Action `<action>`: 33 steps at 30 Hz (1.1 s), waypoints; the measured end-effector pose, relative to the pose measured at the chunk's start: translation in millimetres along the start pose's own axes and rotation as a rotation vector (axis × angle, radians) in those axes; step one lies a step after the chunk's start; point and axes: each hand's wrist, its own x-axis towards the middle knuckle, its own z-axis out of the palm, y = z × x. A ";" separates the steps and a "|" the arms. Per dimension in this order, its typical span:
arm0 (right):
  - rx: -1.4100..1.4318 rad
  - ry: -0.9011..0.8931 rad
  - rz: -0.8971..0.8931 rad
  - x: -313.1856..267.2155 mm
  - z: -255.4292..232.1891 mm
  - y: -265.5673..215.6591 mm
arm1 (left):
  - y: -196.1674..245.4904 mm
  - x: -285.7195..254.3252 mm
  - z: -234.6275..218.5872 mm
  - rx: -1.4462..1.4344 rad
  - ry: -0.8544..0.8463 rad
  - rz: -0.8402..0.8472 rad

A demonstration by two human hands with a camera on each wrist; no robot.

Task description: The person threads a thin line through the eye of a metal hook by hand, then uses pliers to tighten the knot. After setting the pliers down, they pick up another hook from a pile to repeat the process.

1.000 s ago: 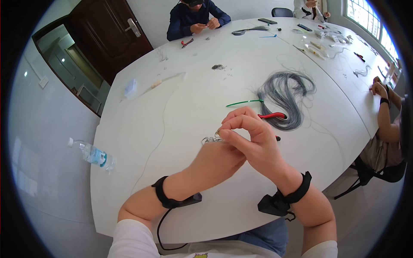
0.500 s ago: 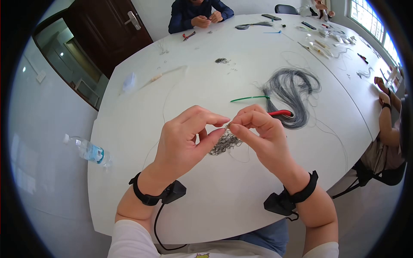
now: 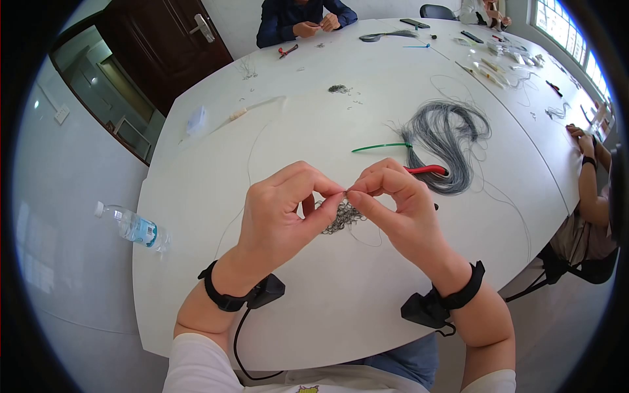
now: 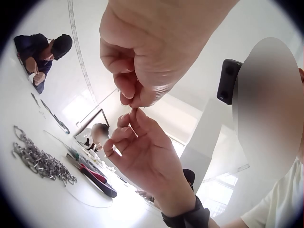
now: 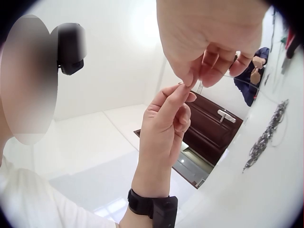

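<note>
My left hand [image 3: 282, 206] and right hand [image 3: 400, 200] meet fingertip to fingertip above the white table. Between them, thumbs and forefingers pinch a small wire ring [image 3: 345, 193], mostly hidden by the fingertips. Below and behind the fingers lies a heap of small grey wire loops [image 3: 342, 219], partly covered by the left hand; the left wrist view shows these loops [image 4: 42, 159] in full. Red-handled pliers [image 3: 429, 169] lie just past the right hand, and their handles [image 4: 99, 178] show in the left wrist view too.
A wavy bundle of grey wire [image 3: 452, 144] with a green tie [image 3: 380, 147] lies beyond the right hand. On the left are a plastic bottle [image 3: 134, 226] lying on its side and a wooden-handled tool [image 3: 236, 114]. A smaller loop pile [image 3: 338, 88] lies farther off. Other people sit around the table.
My left hand has come up from over the heap to the right hand's fingertips, uncovering the loops. The gap between both hands' fingertips has closed around the small wire ring.
</note>
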 end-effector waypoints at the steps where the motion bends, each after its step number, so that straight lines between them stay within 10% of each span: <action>1: 0.000 0.001 0.000 0.1 0.0 0.6 | -0.7 -0.2 0.4 0.000 0.000 0.000; 33: -0.326 0.057 -0.254 0.4 3.3 -5.1 | 6.4 3.6 -9.6 -0.054 -0.060 -0.195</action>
